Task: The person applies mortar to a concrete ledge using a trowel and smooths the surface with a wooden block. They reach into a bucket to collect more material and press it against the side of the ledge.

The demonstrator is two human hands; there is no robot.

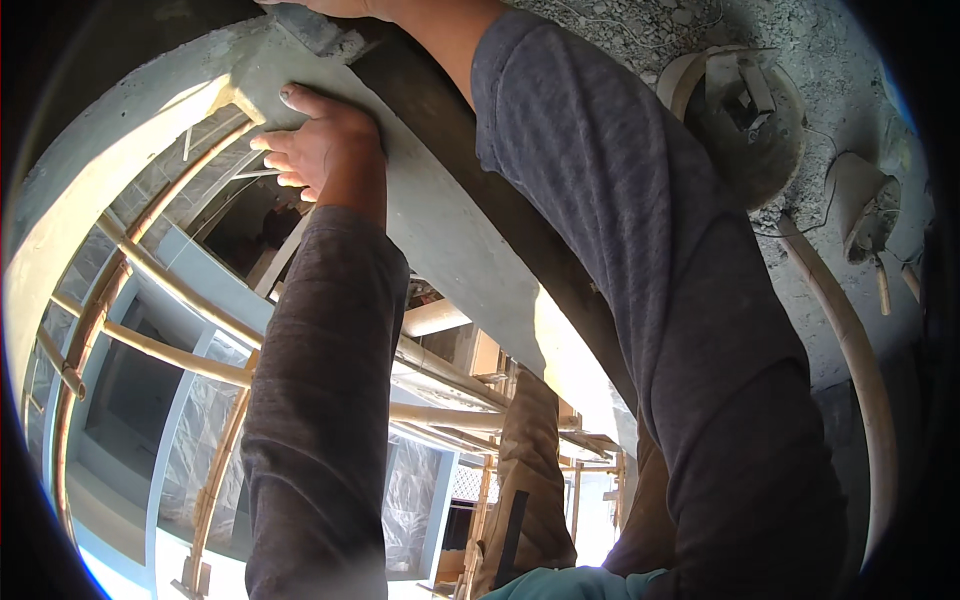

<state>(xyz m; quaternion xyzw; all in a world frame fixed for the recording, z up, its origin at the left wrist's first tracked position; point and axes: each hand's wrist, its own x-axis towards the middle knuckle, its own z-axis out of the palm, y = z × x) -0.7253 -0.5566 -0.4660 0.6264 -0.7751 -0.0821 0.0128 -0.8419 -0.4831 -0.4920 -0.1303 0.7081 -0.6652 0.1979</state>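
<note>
On the grey concrete ledge (440,230) that runs from eleven o'clock down toward five o'clock, the left hand (318,145) lies palm down with its fingers spread and draped over the outer edge, thumb stretched along the top face; it looks like a bracing grip, taken to steady the body against the drop beyond. The left forearm, in a dark grey sleeve, rises almost straight from six o'clock to that hand, elbow low and wrist bent slightly back. The right arm, in the same grey sleeve, sweeps in from four o'clock and crosses over the ledge toward twelve o'clock, where the right hand (335,6) is cut by the top of the frame, so I cannot tell whether it is open or closed on anything. The two hands sit apart, the right farther up the ledge than the left. Below the ledge, at seven to eight o'clock, bamboo scaffold poles (180,300) cross in front of a pale blue building face. At two o'clock a round pan (745,120) rests on rubble-strewn ground (620,25).
</note>
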